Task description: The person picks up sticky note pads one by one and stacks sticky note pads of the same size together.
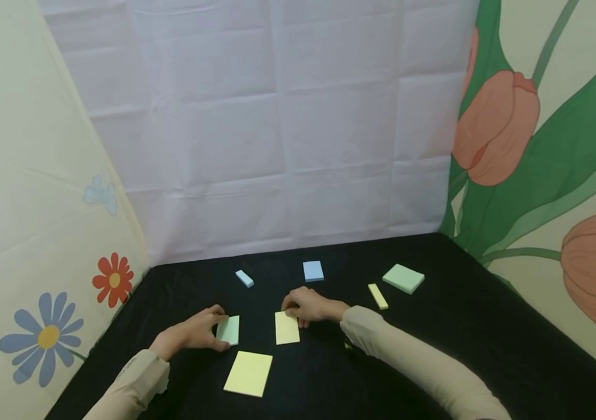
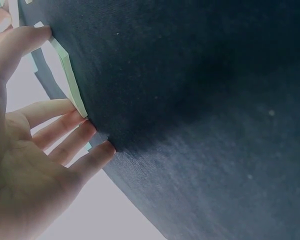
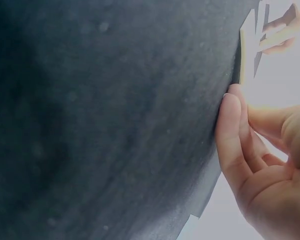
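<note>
My left hand (image 1: 197,332) is pinching a green sticky-note pad (image 1: 231,331), my right hand (image 1: 312,305) a yellow pad (image 1: 287,330); a blue pad (image 1: 313,270) is lying untouched near the tabletop's (image 1: 329,385) far edge.

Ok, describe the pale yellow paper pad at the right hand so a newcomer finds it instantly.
On the black cloth-covered table, find the right hand. At its fingers is the pale yellow rectangular paper pad. The larger yellow paper pad, nearer the camera, has no hand on it.

so there's a wrinkly whitish sheet (image 1: 276,128) behind a black-covered table (image 1: 487,332), flowery cream backdrop (image 1: 30,192) left, big tulip-print backdrop (image 1: 502,128) right
</note>
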The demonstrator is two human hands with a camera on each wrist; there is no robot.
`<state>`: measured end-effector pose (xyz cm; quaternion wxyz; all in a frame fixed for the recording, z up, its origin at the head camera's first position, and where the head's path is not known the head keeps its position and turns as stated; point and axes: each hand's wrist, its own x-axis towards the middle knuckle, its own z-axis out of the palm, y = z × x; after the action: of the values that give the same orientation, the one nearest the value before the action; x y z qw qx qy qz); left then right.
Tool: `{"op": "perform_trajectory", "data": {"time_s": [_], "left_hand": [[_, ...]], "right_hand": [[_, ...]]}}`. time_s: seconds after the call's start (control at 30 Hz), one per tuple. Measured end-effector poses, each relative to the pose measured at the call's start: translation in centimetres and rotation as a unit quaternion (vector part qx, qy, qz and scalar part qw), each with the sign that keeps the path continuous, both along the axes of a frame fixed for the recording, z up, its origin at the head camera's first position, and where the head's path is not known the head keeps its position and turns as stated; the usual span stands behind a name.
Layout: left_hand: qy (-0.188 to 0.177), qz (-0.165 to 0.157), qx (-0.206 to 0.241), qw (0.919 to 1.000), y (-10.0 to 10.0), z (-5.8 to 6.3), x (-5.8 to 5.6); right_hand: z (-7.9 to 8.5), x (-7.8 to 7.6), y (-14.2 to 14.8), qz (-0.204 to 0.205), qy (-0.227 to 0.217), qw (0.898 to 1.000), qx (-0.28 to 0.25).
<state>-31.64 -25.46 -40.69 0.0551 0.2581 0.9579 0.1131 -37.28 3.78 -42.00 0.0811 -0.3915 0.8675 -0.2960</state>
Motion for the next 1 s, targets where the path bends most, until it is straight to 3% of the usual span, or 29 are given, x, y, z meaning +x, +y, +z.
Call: {"op": "perform_trajectory", "data": {"time_s": [0.83,1.0], "left_hand": [[0.005,0.001,-0.001,1.0000,-0.30,-0.37,-0.23],[0.001,0.003,-0.002,1.0000,-0.13,-0.25,-0.08]], "right_hand": [[-0.22,0.59,-0.33,-0.012,0.055,0.997,0.061],[-0.06,0.63,-0.09,-0.003,0.095,0.992,0.082]]}}
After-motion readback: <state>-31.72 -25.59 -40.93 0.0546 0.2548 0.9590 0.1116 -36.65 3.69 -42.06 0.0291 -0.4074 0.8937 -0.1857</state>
